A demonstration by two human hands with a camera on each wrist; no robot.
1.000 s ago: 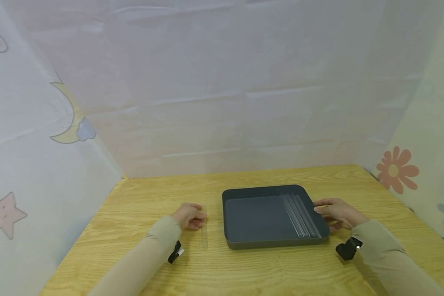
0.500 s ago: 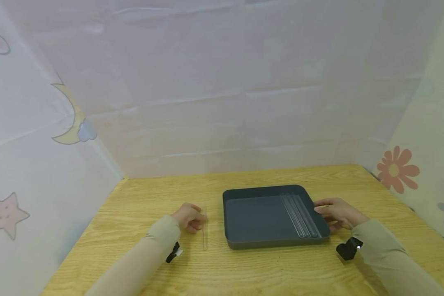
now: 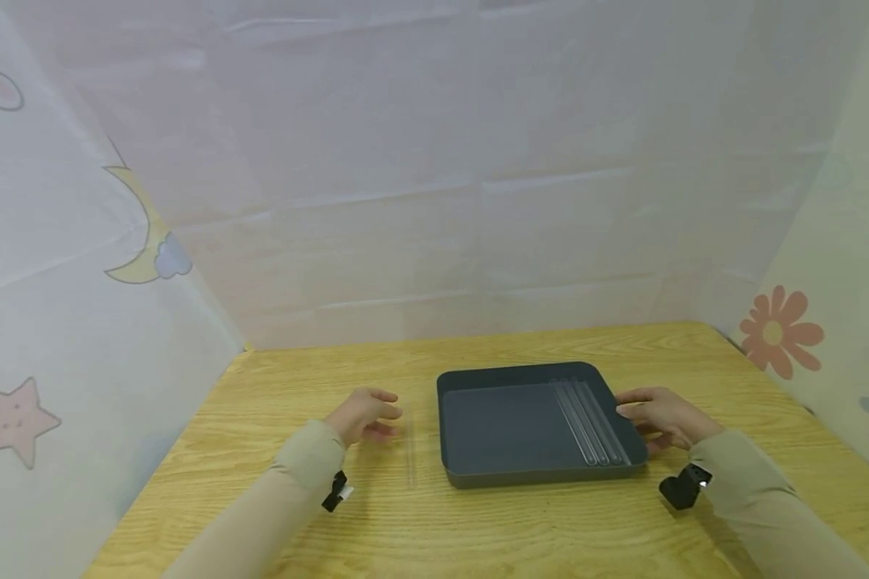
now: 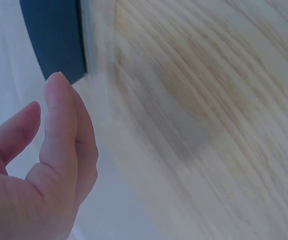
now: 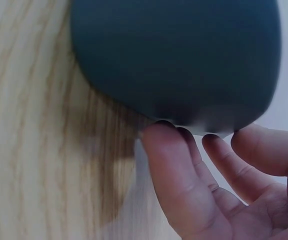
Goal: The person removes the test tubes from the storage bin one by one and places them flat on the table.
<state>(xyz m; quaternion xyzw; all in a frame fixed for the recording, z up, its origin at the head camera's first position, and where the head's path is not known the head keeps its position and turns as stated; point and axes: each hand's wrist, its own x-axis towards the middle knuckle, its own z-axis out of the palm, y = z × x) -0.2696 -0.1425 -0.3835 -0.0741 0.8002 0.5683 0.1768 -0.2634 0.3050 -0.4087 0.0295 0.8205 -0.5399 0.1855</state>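
Note:
My left hand (image 3: 366, 416) is held over the wooden table with its fingers spread apart from the thumb and nothing between them. Just right of its fingertips, a thin clear tube (image 3: 410, 458) lies lengthwise on the wood, faint against the grain. The left wrist view shows the same bare fingers (image 4: 59, 115) near the tray's dark wall. On the right, my right hand (image 3: 666, 418) touches the outer side of a dark grey rectangular tray (image 3: 507, 480), fingertips against its wall in the right wrist view. Several clear round-ended tubes (image 3: 590, 426) lie side by side in the tray's right part.
The wooden table (image 3: 478, 531) reaches back to a pale sheet wall (image 3: 434, 241). Printed side sheets with a moon (image 3: 145, 233) and a red flower (image 3: 778, 331) stand left and right. A small black wrist camera (image 3: 684, 486) sits under the right sleeve.
My left hand has let go of the clear tube and drawn slightly left and up, its fingers opening. The tube has shifted a little to the right. My right hand stays at the tray.

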